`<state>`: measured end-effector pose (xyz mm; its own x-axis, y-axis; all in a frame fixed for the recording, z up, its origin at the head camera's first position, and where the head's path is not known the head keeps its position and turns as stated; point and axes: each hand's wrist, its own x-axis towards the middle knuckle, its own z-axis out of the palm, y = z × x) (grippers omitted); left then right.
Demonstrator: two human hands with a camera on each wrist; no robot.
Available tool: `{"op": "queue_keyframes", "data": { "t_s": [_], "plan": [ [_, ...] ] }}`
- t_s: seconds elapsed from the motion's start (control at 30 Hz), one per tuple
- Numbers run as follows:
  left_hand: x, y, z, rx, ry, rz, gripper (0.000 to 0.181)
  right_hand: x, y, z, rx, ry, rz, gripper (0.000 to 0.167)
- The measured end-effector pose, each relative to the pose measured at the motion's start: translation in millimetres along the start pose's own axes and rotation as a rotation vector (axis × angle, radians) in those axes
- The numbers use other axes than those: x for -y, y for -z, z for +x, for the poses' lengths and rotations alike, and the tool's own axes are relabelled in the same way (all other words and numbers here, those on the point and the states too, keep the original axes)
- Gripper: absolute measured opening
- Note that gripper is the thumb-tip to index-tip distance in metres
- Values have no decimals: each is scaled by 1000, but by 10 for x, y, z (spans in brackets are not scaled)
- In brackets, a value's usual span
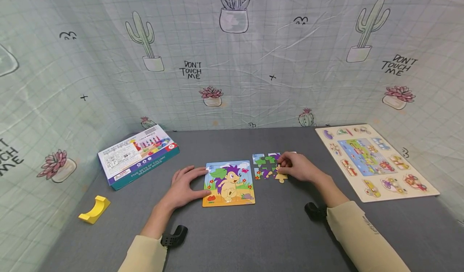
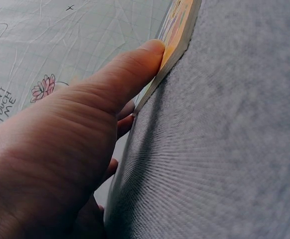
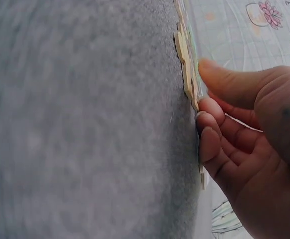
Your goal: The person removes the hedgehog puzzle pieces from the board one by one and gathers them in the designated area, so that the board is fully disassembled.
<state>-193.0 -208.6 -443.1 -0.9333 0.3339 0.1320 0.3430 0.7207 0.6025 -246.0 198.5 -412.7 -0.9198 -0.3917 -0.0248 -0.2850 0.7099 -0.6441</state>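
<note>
Two beige sleeves (image 1: 366, 235) come in nearest the camera along the bottom edge, a black wrist-worn camera (image 1: 175, 236) at each cuff, over a dark grey tabletop (image 1: 235, 240). Around: one yellow arch-shaped block (image 1: 97, 210), lower left; one white, purple and teal printed box (image 1: 139, 155), left; one pale wooden board (image 1: 356, 182) at right, ten small pictures round a central scene. White cactus-print curtain (image 1: 261, 54) fills the top.

Left forearm angles up from bottom left; left hand (image 1: 186, 185) has thumb and fingers spread along the left edge of one square hedgehog puzzle picture (image 1: 228, 183) — flat, centre frame, thumb on its lower left corner. Right forearm reaches in from lower right; right hand (image 1: 299, 166) bends its fingers at the loose cluster of matching jigsaw pieces (image 1: 259, 159), right of centre, thumb and fingertips touching it. Can't tell if a piece is pinched. Cluster shows a gap in the middle; the right hand blocks part of it — no sure piece count.
</note>
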Motion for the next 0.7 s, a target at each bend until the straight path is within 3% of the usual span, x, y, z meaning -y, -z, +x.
{"op": "queue_keyframes", "data": {
  "t_s": [0.33,0.7],
  "plan": [
    [16,-3,-2,-2,2,16,71,-33,2,-25,59,84,-3,45],
    [15,-4,-9,-15,-2,27,70,-18,-5,-63,37,118,-54,45]
  ]
}}
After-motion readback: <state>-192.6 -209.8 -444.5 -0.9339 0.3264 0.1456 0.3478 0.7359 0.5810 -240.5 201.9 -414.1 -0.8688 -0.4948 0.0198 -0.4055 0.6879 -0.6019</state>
